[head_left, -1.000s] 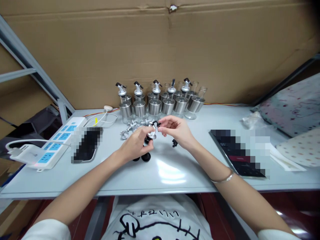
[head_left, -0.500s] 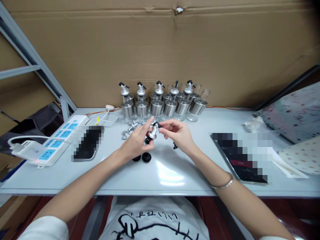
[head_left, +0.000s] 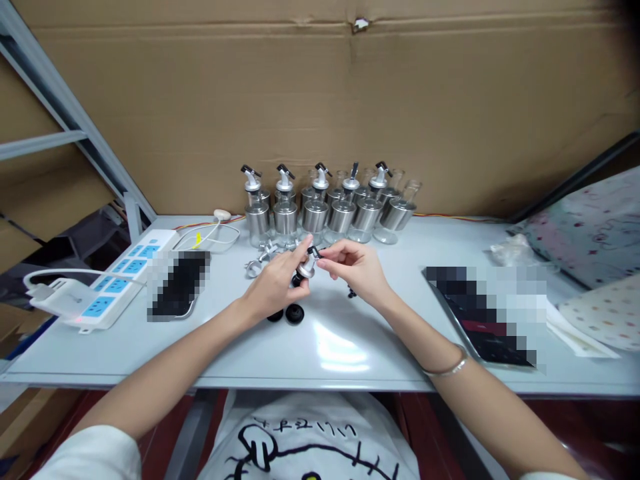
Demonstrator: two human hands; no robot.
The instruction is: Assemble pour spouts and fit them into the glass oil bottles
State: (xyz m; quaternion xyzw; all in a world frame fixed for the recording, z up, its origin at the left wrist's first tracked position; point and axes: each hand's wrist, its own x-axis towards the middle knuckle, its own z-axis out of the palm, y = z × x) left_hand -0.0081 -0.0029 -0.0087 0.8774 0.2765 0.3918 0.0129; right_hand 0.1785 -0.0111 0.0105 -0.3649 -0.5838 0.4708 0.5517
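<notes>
Since the earlier frame, your left forefinger has straightened upward and the black lever (head_left: 315,252) has come closer over the silver pourer top (head_left: 307,268), near the centre of the frame. Your left hand (head_left: 273,285) grips that pourer top between thumb and fingers; your right hand (head_left: 361,268) pinches the lever's end. You seem to be seating the lever on the spout, which calls for a steady left hold and a small, aligned push from the right. The joint is too small and too covered by your fingertips to tell whether the lever is fully home. Your right hand partly hides the small black parts (head_left: 351,292) below it; your left overlaps the loose silver pieces (head_left: 253,269) at centre-left.
</notes>
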